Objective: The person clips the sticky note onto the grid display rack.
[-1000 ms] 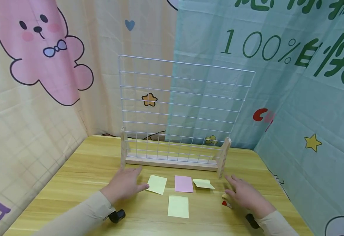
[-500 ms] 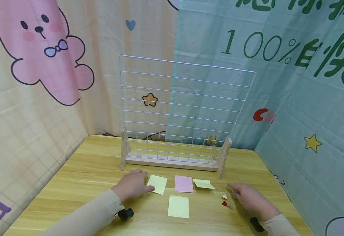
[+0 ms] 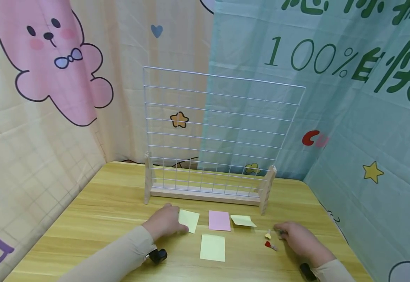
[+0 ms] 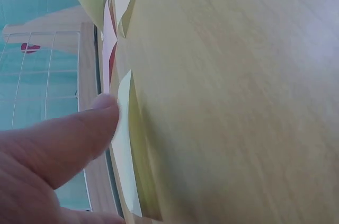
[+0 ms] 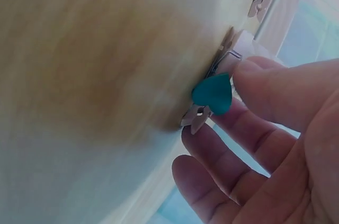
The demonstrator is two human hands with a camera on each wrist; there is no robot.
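Observation:
At the left edge of a pale yellow sticky note [image 3: 189, 220] is my left hand [image 3: 162, 223]. The thumb [image 4: 79, 134] lies along the note in the left wrist view; whether any finger is beneath the paper is hidden. My right hand [image 3: 301, 241] pinches a small wooden clothespin with a teal heart [image 5: 214, 94] between thumb and curled fingers, low over the table. Left of that hand lie a clothespin with a yellow heart [image 3: 268, 235] and one with a red heart [image 3: 270, 245]. A pink note [image 3: 219, 220] and two other yellow notes [image 3: 212, 247] lie between the hands.
Behind the notes stands a white wire grid [image 3: 219, 125] in a wooden base [image 3: 205, 196]. The wooden table [image 3: 120, 184] meets printed curtains [image 3: 360, 137] at its back and sides. One yellow note [image 3: 243, 220] has a raised, bent edge.
My left hand has moved right to the yellow note's edge. The right hand's fingers have drawn together round the teal-heart clothespin, with the hand shifting slightly right.

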